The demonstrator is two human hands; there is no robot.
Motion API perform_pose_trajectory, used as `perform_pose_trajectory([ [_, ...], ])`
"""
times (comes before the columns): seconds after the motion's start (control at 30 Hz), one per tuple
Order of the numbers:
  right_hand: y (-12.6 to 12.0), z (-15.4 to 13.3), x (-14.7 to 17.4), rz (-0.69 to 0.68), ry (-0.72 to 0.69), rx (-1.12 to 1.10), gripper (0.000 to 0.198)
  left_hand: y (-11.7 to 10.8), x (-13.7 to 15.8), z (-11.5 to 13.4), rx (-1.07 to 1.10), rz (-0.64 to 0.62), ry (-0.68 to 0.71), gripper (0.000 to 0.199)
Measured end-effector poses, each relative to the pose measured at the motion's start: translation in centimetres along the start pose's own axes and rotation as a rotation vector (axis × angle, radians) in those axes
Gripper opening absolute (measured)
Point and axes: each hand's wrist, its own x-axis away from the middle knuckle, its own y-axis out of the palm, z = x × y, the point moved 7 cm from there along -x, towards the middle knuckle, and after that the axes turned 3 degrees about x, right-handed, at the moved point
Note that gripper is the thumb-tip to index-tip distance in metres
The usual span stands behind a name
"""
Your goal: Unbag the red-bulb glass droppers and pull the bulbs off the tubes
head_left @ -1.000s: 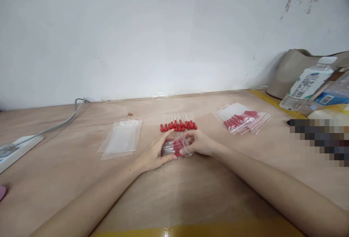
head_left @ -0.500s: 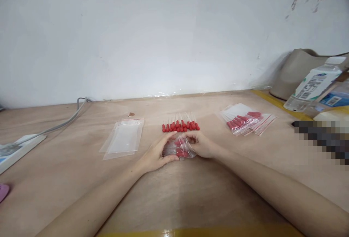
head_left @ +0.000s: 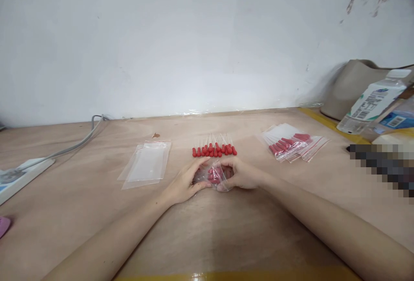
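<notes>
Between my hands is a clear zip bag (head_left: 203,176) with several red-bulbed droppers (head_left: 214,175) inside. My left hand (head_left: 190,181) curves around the bag's left side, fingers and thumb closed on it. My right hand (head_left: 238,173) grips the right end, fingers bent around the plastic near the red bulbs. Just beyond my fingers lies a row of loose droppers (head_left: 215,149), red bulbs toward me and thin clear tubes pointing away. Flat clear bags (head_left: 146,164) lie in a stack to the left. Filled bags of droppers (head_left: 286,144) overlap one another to the right.
A power strip (head_left: 29,177) with a grey cable (head_left: 74,146) lies at the left. A small brown scrap (head_left: 155,135) is near the flat bags. At the right stand a plastic bottle (head_left: 371,102) and a beige bin (head_left: 339,87). A wall closes off the table's back.
My right thumb has come down onto the near side of the bag. The red bulbs inside now sit closer together; my left hand has barely moved.
</notes>
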Motion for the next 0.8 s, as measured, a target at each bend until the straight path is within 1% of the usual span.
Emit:
perform_pose_trajectory([
  [0.07, -0.4, 0.0, 0.0, 0.059, -0.019, 0.055, 0.040, -0.1, 0.0, 0.1, 0.003, 0.004, -0.006, 0.058],
  [0.17, -1.1, 0.2, -0.1, 0.120, -0.008, 0.015, 0.037, -0.1, 0.0, 0.1, -0.002, 0.005, -0.012, 0.055],
  [0.3, -1.9, 1.3, 0.0, 0.096, 0.145, -0.079, 0.039, -0.1, 0.0, 0.2, -0.010, 0.002, -0.014, 0.055],
  [0.37, -2.5, 1.9, 0.2, 0.116, 0.223, -0.108, 0.037, -0.2, 0.0, 0.2, -0.008, 0.002, -0.013, 0.055],
  [0.43, -2.9, 2.4, 0.3, 0.153, 0.266, -0.144, 0.035, -0.2, 0.0, 0.3, 0.000, -0.001, -0.005, 0.054],
  [0.5, -2.9, 2.5, 0.3, 0.174, 0.266, -0.195, 0.034, -0.2, -0.1, 0.3, 0.005, -0.006, -0.005, 0.053],
  [0.57, -2.6, 2.4, 0.2, 0.180, 0.234, -0.261, 0.036, -0.1, -0.1, 0.3, 0.009, -0.013, -0.011, 0.053],
  [0.67, -2.1, 2.2, 0.0, 0.190, 0.203, -0.343, 0.043, -0.1, -0.1, 0.2, 0.014, -0.011, -0.019, 0.051],
  [0.8, -1.7, 1.9, -0.1, 0.160, 0.175, -0.336, 0.044, -0.1, 0.0, 0.0, 0.021, -0.002, -0.022, 0.050],
])
